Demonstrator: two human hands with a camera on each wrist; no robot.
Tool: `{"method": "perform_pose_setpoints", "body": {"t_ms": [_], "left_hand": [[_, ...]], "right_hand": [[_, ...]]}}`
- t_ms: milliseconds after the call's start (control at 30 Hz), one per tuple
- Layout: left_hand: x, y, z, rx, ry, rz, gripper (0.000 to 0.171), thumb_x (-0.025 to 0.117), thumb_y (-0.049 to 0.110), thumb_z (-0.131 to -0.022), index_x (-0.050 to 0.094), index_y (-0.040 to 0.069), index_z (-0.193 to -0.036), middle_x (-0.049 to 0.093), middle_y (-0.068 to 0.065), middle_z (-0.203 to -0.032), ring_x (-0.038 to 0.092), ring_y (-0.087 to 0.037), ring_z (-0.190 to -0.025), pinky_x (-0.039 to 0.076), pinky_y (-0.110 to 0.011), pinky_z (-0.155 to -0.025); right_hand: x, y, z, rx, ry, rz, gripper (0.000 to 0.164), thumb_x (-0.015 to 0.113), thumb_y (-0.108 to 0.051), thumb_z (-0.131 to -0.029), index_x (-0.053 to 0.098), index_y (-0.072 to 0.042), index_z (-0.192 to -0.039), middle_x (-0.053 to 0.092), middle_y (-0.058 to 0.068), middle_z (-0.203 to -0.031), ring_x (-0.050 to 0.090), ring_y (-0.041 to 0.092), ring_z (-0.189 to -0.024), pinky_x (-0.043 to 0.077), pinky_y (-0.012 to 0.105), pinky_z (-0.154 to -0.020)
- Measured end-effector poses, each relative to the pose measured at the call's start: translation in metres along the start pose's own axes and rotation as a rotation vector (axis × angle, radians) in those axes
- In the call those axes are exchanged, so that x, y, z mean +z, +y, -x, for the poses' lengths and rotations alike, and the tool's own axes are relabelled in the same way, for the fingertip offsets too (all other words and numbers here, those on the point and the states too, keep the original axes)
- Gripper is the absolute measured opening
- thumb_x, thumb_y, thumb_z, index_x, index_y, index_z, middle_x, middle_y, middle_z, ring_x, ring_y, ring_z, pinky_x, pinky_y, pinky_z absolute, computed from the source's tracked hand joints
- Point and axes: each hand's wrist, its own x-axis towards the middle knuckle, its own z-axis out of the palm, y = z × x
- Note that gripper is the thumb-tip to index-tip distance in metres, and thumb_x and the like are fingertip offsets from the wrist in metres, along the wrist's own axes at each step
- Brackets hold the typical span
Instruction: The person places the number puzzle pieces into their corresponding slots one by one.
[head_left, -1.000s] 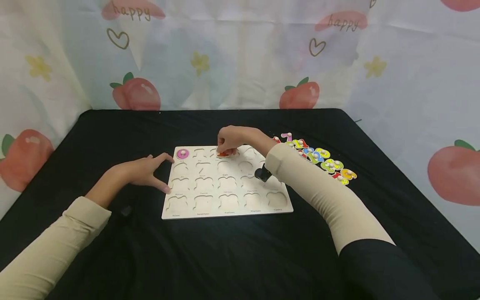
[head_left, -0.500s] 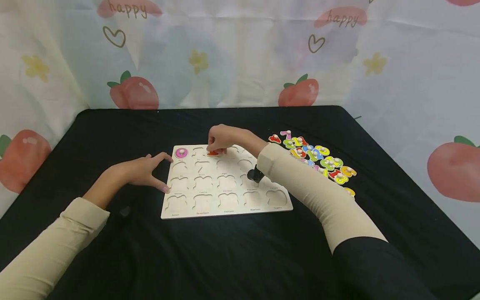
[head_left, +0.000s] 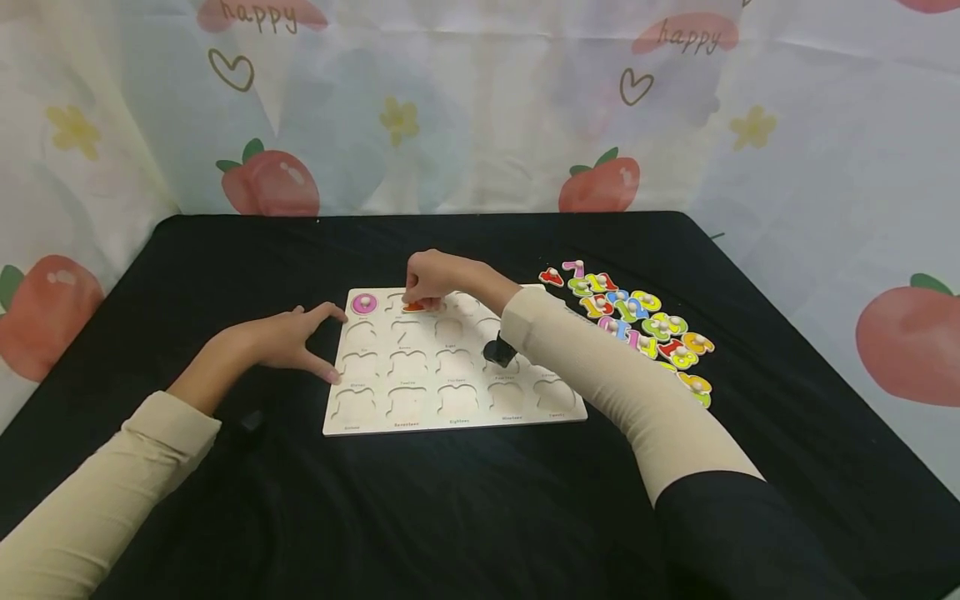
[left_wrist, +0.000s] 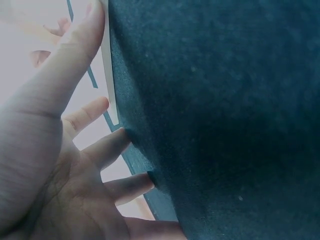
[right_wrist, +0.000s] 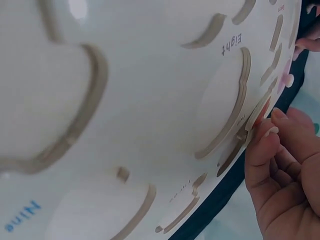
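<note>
A white wooden number-puzzle board with shaped recesses lies on the black cloth. My left hand rests at its left edge, thumb and fingers spread and touching the rim; the left wrist view shows that hand against the board's edge. At the top row my right hand pinches a red puzzle piece over the recesses right of the zero. In the right wrist view, thumb and fingertip meet on the red piece; its digit is hidden. A pink zero piece sits in the top-left recess.
Several coloured number pieces with knobs lie in a loose cluster right of the board, partly behind the right sleeve. A red four is at the cluster's far left. A patterned curtain hangs behind the table.
My right hand has moved left along the board's top row with the red piece, uncovering more of the number pieces at right. My left hand stays at the board's edge.
</note>
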Motion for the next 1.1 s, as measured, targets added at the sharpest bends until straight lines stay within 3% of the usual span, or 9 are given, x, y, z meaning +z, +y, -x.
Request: {"method": "perform_pose_setpoints", "body": {"t_ms": [400,900,1100], "left_hand": [[-0.003,0.001,-0.004,0.004,-0.007,0.001,0.1,0.075,0.063,-0.062,0.03,0.015,-0.138,0.032,-0.03,-0.142,0.013,-0.057,-0.13,0.024,-0.069,-0.095],[-0.003,0.001,-0.003,0.009,-0.005,0.002,0.099,0.076,0.06,-0.063,0.029,0.014,-0.137,0.032,-0.031,-0.141,0.014,-0.057,-0.13,0.025,-0.069,-0.095],[0.001,-0.001,-0.002,0.019,-0.005,0.008,0.098,0.075,0.061,-0.064,0.03,0.014,-0.137,0.033,-0.032,-0.14,0.016,-0.057,-0.129,0.026,-0.068,-0.094]], "right_hand": [[0.001,-0.012,-0.006,-0.023,0.016,0.005,0.022,0.06,-0.021,-0.094,0.07,-0.005,-0.086,0.063,0.005,-0.067,0.061,0.016,-0.06,0.049,0.023,-0.067],[0.008,-0.015,-0.006,0.041,0.046,-0.085,0.019,0.062,-0.02,-0.093,0.068,-0.003,-0.088,0.056,0.005,-0.064,0.055,0.015,-0.055,0.05,0.023,-0.062],[0.014,-0.021,-0.005,0.068,0.033,-0.005,0.018,0.06,-0.022,-0.094,0.064,-0.004,-0.096,0.057,0.004,-0.07,0.055,0.014,-0.058,0.048,0.022,-0.062]]}}
